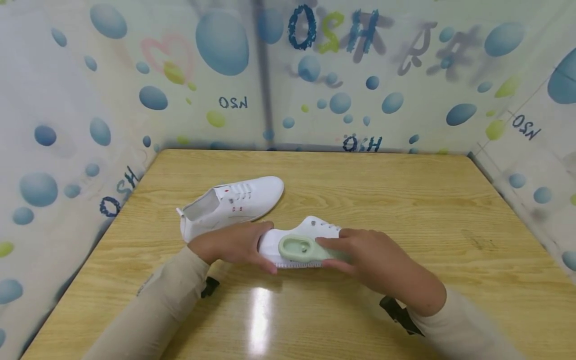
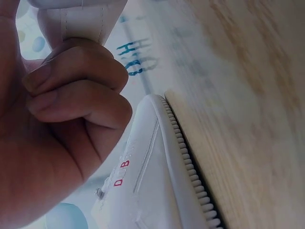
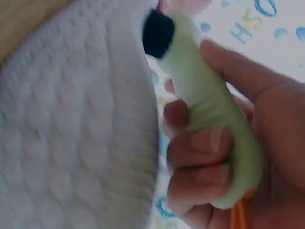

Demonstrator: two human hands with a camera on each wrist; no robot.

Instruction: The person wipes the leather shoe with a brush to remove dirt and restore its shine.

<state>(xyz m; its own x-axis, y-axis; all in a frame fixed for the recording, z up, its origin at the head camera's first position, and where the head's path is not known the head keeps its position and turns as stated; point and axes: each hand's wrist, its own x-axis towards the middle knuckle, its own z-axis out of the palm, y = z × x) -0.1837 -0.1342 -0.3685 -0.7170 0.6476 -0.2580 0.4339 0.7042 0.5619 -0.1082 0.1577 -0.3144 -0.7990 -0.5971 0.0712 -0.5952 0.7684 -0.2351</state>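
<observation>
My left hand (image 1: 238, 243) grips the heel end of a white lace-up shoe (image 1: 268, 245); in the left wrist view its fingers (image 2: 81, 102) curl in at the heel. My right hand (image 1: 378, 257) holds a pale green brush (image 1: 291, 248) by its handle, against the shoe's side. The right wrist view shows the brush's dark bristles (image 3: 158, 34) at the shoe's edge, the bumpy white sole (image 3: 66, 124), and an orange cord (image 3: 240, 214) at the handle's end. The shoe's toe is hidden behind my right hand.
A second white shoe (image 1: 265, 192) with red letters stands upright on the wooden table (image 1: 382, 190), just beyond my left hand. Behind the table hangs a patterned curtain (image 1: 279, 75) with blue dots. Dark straps (image 1: 400, 315) show at both wrists.
</observation>
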